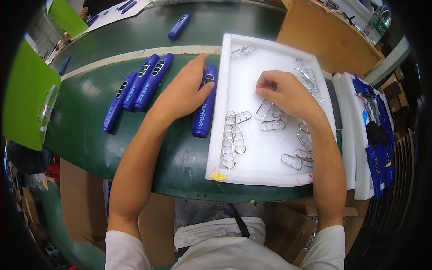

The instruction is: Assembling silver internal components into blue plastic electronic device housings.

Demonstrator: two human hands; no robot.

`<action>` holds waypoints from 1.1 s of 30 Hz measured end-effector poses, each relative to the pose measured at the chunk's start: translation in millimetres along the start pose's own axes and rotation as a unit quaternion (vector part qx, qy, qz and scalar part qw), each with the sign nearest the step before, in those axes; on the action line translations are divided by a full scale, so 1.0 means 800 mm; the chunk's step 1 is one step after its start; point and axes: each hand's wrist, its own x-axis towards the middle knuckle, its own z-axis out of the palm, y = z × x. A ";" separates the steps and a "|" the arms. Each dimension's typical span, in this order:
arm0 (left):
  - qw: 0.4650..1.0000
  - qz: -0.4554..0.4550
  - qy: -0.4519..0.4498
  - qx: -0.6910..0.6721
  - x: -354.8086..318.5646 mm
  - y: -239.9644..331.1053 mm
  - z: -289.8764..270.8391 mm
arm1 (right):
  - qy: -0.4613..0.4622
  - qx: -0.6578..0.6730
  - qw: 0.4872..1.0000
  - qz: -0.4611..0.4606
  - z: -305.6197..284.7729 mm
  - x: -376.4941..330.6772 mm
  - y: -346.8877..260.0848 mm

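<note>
We see the left hand (184, 92) lying on a blue pen-shaped casing (204, 108) that rests lengthwise on the green table (90, 139), just beside the left rim of the white foam tray (252, 173); the fingers lie loosely together over the casing's upper end, the thumb touching its side, resting rather than gripping. The right hand (288, 94) sits inside the tray with its fingertips (263, 87) drawn together and curled downward, and they seem to pinch something small, though we cannot tell what, since the fingers hide it. Just below that hand lies a cluster of metal clips (270, 118), and a second cluster of clips (231, 137) stretches down the tray's left part. More clips (308, 78) are scattered along the right edge. To the left of the held casing, three more blue casings (139, 87) lie side by side on the table, and a single one (179, 26) lies further away. A green board (24, 94) stands at the far left.
</note>
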 end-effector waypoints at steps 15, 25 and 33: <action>0.938 0.222 0.265 0.023 -0.107 0.099 -0.093 | -0.011 0.045 0.996 -0.071 0.016 0.010 0.020; 0.822 -0.364 0.087 -0.430 -0.565 -0.138 -0.025 | -0.065 -0.007 0.997 -0.045 0.011 0.040 0.057; 0.592 -0.753 0.215 -0.191 -0.886 -0.363 0.154 | -0.043 -0.006 0.997 -0.061 0.001 0.045 0.087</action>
